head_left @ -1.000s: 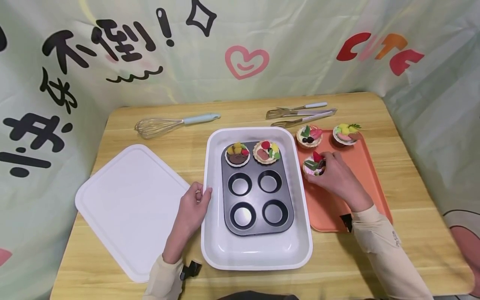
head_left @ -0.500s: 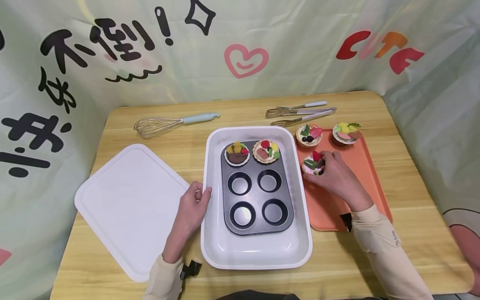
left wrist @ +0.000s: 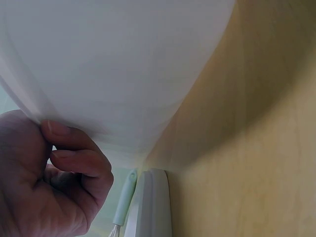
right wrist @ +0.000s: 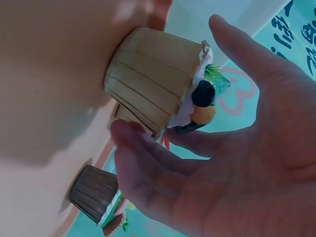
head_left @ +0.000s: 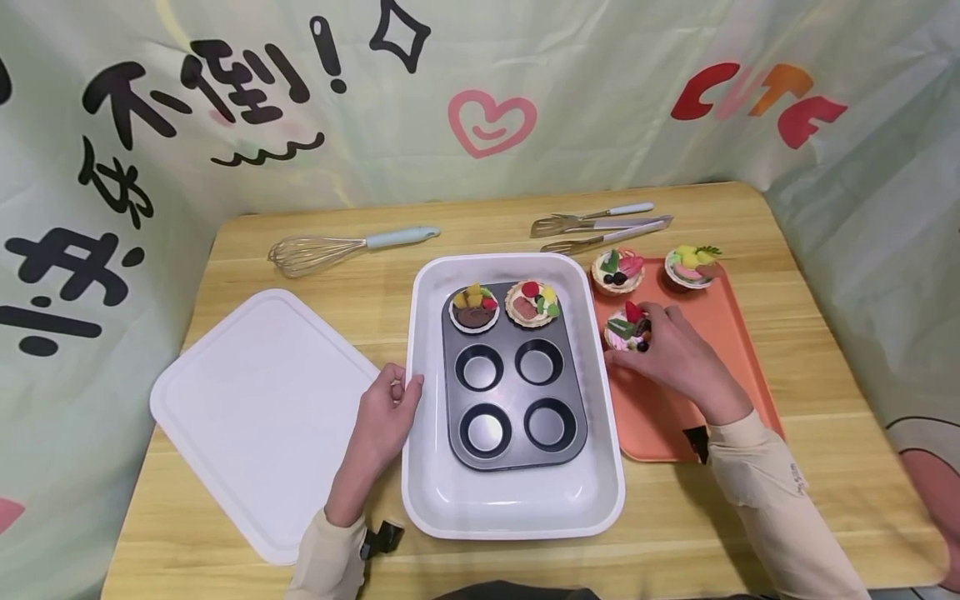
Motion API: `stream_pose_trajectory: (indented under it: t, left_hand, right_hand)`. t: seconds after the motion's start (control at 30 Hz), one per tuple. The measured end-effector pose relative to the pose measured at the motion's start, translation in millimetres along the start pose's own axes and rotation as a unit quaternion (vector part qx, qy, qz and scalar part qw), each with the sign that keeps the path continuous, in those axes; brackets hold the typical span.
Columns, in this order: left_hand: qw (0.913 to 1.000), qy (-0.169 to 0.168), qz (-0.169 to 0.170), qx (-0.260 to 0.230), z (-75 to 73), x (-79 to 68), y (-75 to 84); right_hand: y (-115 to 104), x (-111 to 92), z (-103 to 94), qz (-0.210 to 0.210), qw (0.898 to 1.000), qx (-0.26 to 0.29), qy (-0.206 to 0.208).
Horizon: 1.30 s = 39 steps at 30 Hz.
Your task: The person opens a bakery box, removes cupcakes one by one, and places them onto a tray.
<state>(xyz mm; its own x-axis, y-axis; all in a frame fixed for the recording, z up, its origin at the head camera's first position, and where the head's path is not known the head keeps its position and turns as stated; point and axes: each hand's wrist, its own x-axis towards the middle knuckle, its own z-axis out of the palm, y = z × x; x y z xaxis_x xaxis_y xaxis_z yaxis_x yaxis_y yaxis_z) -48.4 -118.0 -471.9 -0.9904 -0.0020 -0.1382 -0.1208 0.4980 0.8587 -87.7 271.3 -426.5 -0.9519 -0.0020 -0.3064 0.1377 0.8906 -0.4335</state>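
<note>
My left hand (head_left: 386, 412) grips the left rim of a deep white tray (head_left: 517, 514), its thumb inside the rim and curled fingers outside. A dark muffin tin (head_left: 512, 421) lies in that tray; two fruit-topped cupcakes, one chocolate (head_left: 474, 310) and one cream (head_left: 533, 305), fill its far cups. On the orange tray (head_left: 652, 421), my right hand (head_left: 678, 358) is round a cupcake (head_left: 621, 333) topped with a strawberry and berries. In the right wrist view its fingertips are at the side of the paper cup (right wrist: 153, 74), while the thumb stands apart from the rim.
Two more cupcakes, one with pink fruit (head_left: 618, 272) and one yellow-topped (head_left: 688, 268), stand at the orange tray's far end. A whisk (head_left: 352, 248) and several spatula-like utensils (head_left: 600, 229) lie behind. A white lid-like board (head_left: 262, 417) lies at left.
My right hand has shifted slightly, and more of the berries on the cupcake show between thumb and fingers. The left hand and the white tray have stayed put.
</note>
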Motion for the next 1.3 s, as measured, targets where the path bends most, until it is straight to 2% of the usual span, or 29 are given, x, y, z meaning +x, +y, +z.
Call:
stream_pose_trajectory:
  t: [0.23, 0.5, 0.73, 0.9, 1.3]
  left_hand:
    - [1.0000, -0.002, 0.000, 0.000, -0.2, -0.9, 0.5]
    - [1.0000, -0.001, -0.003, 0.000, -0.6, -0.1, -0.8]
    - [0.9999, -0.004, -0.008, -0.007, -1.0, -0.1, -1.4]
    - [0.9999, -0.006, -0.006, -0.007, -1.0, -0.2, -1.3]
    - [1.0000, -0.003, 0.004, 0.000, -1.1, -0.2, -1.4]
  right_hand:
    - [-2.9, -4.5, -5.1, -0.015, 1.000, 0.001, 0.015]
    - [-14.8, -8.0, -17.4, 0.001, 1.000, -0.011, 0.025]
    - [-29.9, -15.0, -28.5, -0.053, 0.995, -0.015, 0.078]
    - [-48.2, -19.4, -36.9, -0.087, 0.990, -0.021, 0.108]
    - [-104.6, -16.3, -54.0, -0.109, 0.988, 0.005, 0.113]
